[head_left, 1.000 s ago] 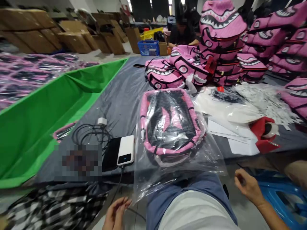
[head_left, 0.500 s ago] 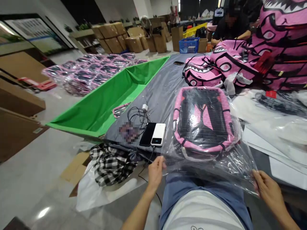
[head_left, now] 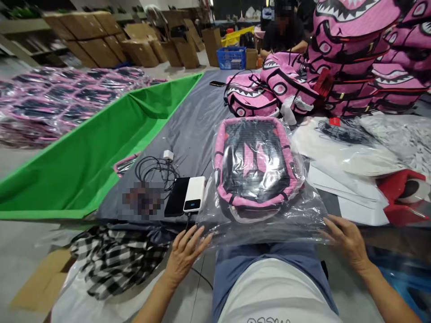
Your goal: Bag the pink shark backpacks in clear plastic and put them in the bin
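Note:
A pink and black backpack (head_left: 256,167) lies on the grey table (head_left: 197,130) inside a clear plastic bag (head_left: 269,222), straight in front of me. My left hand (head_left: 186,252) rests at the bag's near left corner with its fingers stretched out against the plastic. My right hand (head_left: 345,239) lies flat on the bag's near right corner, fingers spread. The open end of the bag hangs toward my lap.
A white power bank (head_left: 194,194), a black phone (head_left: 176,202) and coiled cables (head_left: 155,168) lie left of the bag. A green bin (head_left: 87,152) stands further left. Pink backpacks (head_left: 353,58) are stacked at the back right, a red tape dispenser (head_left: 404,195) at right. A person sits behind.
Both hands came up from my lap, took the bag's near edge, and now lie flatter on its corners. The view swung left and back.

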A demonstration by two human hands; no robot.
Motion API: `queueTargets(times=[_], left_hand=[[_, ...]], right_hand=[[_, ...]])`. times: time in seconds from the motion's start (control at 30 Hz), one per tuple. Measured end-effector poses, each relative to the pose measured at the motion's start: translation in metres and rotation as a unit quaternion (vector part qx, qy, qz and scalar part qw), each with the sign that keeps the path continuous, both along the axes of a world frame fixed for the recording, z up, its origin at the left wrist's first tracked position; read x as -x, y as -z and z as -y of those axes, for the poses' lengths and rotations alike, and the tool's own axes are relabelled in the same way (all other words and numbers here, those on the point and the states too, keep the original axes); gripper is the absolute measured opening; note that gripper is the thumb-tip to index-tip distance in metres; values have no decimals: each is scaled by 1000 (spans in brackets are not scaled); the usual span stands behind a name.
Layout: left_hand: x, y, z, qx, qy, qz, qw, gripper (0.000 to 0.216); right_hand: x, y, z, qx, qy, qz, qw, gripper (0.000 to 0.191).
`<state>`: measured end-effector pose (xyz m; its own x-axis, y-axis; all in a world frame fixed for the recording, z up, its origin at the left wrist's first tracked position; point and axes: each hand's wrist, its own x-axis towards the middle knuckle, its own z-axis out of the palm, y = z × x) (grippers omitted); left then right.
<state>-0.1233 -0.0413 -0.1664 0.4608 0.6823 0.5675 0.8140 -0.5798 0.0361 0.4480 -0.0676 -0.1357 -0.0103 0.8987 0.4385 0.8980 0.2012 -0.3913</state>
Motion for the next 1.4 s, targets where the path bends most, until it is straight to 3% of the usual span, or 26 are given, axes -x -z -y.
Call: queueTargets(times=[0.07, 0.17, 0.3, 0.43, 0.6, 0.73, 0.8, 0.9, 0.97, 1.03, 1.1, 1.17, 1.4], left_hand=[[1, -2, -6, -36, 34, -42, 998, 44], [1, -7, -13, 55, 66, -19, 996, 43], [-2, -17, -14, 219, 23, 149, 964, 40], [-17, -29, -10, 311, -42, 342, 886, 42], [-46, -29, -22, 249, -211, 521, 789, 53], [-61, -28, -45, 231, -233, 582, 744, 55], [-65, -31, -54, 229, -239, 561, 758, 57], [-80, -44, -57, 105, -273, 423, 858, 52], [-101, -57, -57, 19, -222, 299, 928, 43], [-129, -70, -57, 13, -102, 200, 974, 35], [-156, -79, -60, 59, 8, 137, 989, 27], [-174, -85, -64, 103, 59, 119, 986, 21], [-168, -88, -75, 196, 84, 176, 961, 18]], right_hand=[[5, -6, -2, 14, -24, -23, 999, 34], [8, -20, -2, 80, -53, -134, 986, 44], [6, -30, -2, 133, 0, -264, 955, 58], [24, -24, -9, 53, 77, -334, 938, 60], [63, -14, -36, -93, 160, -391, 902, 55], [75, -11, -60, -59, 186, -371, 908, 61], [74, -9, -66, -38, 174, -397, 900, 63], [70, -8, -67, -18, 154, -417, 895, 62], [68, -8, -65, -18, 144, -418, 897, 60], [67, -10, -63, -25, 142, -415, 898, 59], [67, -13, -61, -33, 145, -411, 899, 57], [66, -14, -60, -36, 148, -407, 901, 55], [64, -9, -58, -41, 138, -415, 898, 54]])
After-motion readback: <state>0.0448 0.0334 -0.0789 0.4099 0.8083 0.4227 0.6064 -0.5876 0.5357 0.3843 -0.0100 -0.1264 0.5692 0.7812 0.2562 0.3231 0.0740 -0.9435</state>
